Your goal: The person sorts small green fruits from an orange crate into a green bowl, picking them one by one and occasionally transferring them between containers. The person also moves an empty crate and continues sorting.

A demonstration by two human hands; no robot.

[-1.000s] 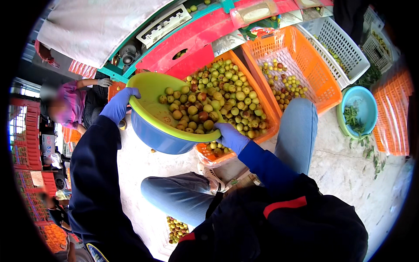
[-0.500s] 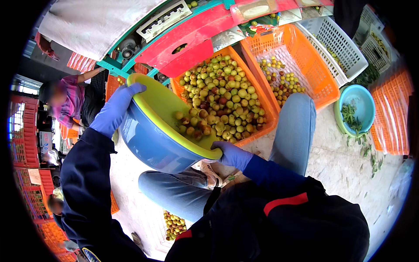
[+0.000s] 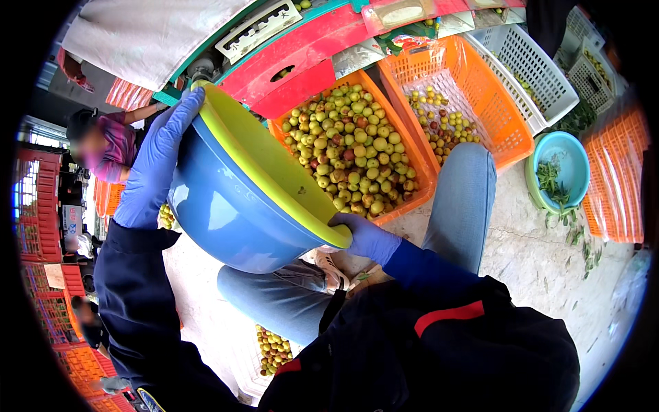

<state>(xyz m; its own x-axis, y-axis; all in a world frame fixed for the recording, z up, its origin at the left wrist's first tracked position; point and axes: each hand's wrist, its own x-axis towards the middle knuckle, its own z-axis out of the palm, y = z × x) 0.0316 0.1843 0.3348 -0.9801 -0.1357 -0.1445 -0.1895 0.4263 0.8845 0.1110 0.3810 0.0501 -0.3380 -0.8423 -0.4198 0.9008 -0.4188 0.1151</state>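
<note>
A large basin (image 3: pixel 230 206), blue outside and yellow-green inside, is tipped steeply on its side over the edge of an orange crate (image 3: pixel 427 185). My left hand (image 3: pixel 154 165), in a purple glove, grips the basin's far left rim and side. In a matching glove, my right hand (image 3: pixel 367 240) is closed on the near right rim. Round green and brown fruits, apparently jujubes (image 3: pixel 347 144), are heaped in the crate. The visible inside of the basin holds no fruit, only a small dark speck; its lowest part is partly hidden.
Right of it stand another orange crate (image 3: pixel 491 103) with fewer fruits, a white crate (image 3: pixel 532 72) and a teal basin (image 3: pixel 576 168) with leaves. A red-fronted machine (image 3: pixel 302 51) spans the back. Near my leg is a tray of fruits (image 3: pixel 273 350). A person (image 3: pixel 113 147) works at left.
The basin has been tipped further, its left side raised by my left hand. Fruits that lay inside it have rolled out into the orange crate. My right hand has stayed nearly in place.
</note>
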